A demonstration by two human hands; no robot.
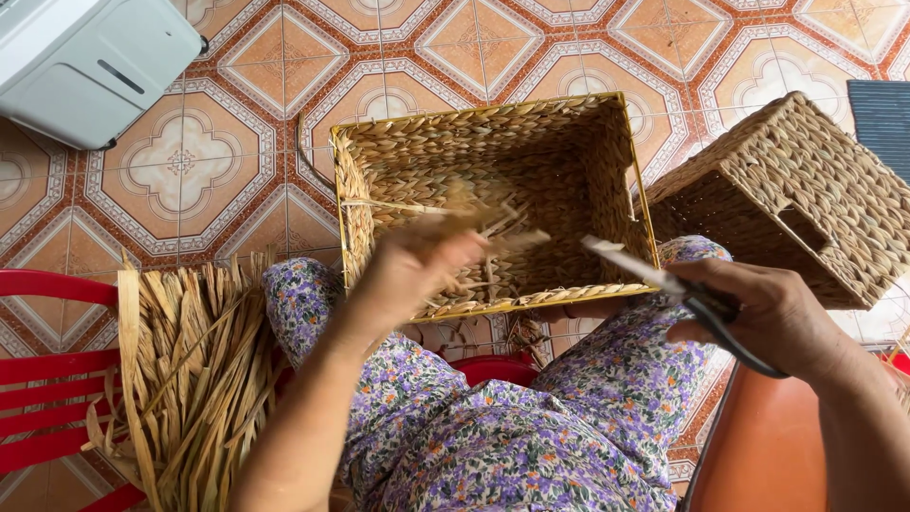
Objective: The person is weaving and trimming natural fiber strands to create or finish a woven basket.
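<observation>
Down on the patterned tile floor (237,57), a rectangular woven basket (569,161) is resting against the person's knees, its open mouth facing the camera. A second woven basket (806,180) is lying just beside it. The left hand (417,270) is blurred, its fingers seemingly pinching straw strands (502,228) at the rim. The right hand (768,313) is gripping scissors (664,280), fingers closed around the handles.

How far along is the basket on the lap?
The woven basket looks fully formed: walls and braided rim are complete. In hand: the left hand grips loose strands inside it, and the right hand holds scissors. Stray ends inside still stick out untrimmed.
</observation>
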